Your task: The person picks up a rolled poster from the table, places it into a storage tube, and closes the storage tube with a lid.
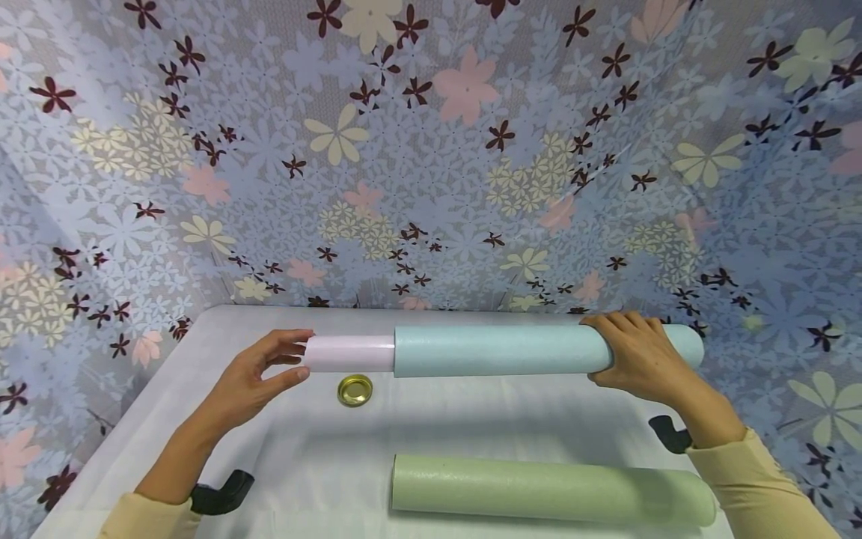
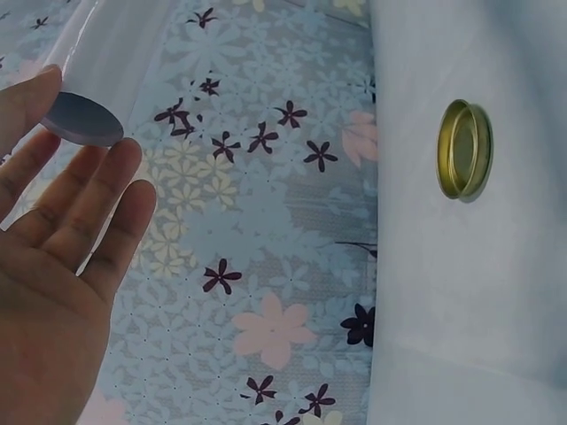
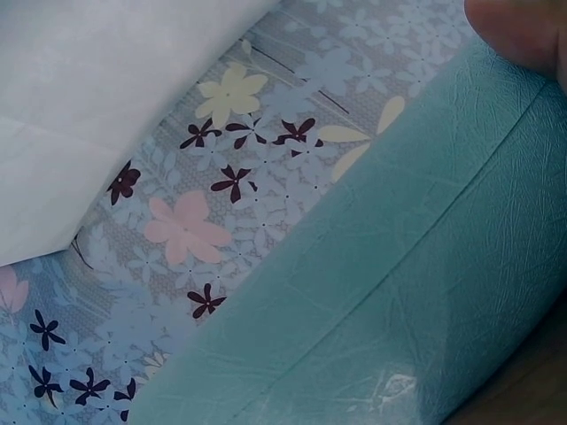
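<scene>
A long light-blue tube (image 1: pixel 491 350) with a leather-like surface lies level in front of me, raised over the table. My right hand (image 1: pixel 636 355) grips it from above near its right end. In the right wrist view, a lengthwise seam shows on the blue tube (image 3: pixel 354 266). A glossy pale lavender roll (image 1: pixel 353 353) sticks out of its left end. My left hand (image 1: pixel 259 374) pinches the roll's free end, thumb on the near edge and fingertips at the far edge. The left wrist view shows the roll's dark round end (image 2: pixel 84 119) between thumb and fingers.
A shallow round gold lid (image 1: pixel 355 390) rests on the white-covered table (image 1: pixel 316 464), just below the lavender roll. Closer to me, a light-green tube (image 1: pixel 539 490) lies crosswise. Behind the table's back edge hangs a flowered cloth (image 1: pixel 431 165).
</scene>
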Demonstrator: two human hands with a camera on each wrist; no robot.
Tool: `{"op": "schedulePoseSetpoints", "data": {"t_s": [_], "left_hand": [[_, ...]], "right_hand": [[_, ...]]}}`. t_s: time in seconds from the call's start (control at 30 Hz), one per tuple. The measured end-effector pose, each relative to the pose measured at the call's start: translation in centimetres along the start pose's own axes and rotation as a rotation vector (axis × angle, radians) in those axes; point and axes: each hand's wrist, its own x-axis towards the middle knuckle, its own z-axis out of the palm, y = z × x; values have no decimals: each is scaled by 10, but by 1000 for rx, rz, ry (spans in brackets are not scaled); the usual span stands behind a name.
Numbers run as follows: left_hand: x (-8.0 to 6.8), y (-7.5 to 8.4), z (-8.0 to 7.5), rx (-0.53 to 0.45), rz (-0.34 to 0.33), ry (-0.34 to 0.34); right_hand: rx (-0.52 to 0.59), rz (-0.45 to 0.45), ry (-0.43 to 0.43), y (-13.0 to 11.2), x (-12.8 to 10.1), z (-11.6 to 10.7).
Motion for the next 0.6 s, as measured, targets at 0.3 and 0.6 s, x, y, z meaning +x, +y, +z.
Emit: {"op": "schedulePoseSetpoints", "data": {"t_s": [0.3, 0.6], "left_hand": [[5, 1, 5, 7, 40, 18], [14, 5, 16, -11, 100, 35]], "right_hand": [[-1, 9, -10, -1, 1, 0], [-3, 17, -16, -2, 2, 0]]}}
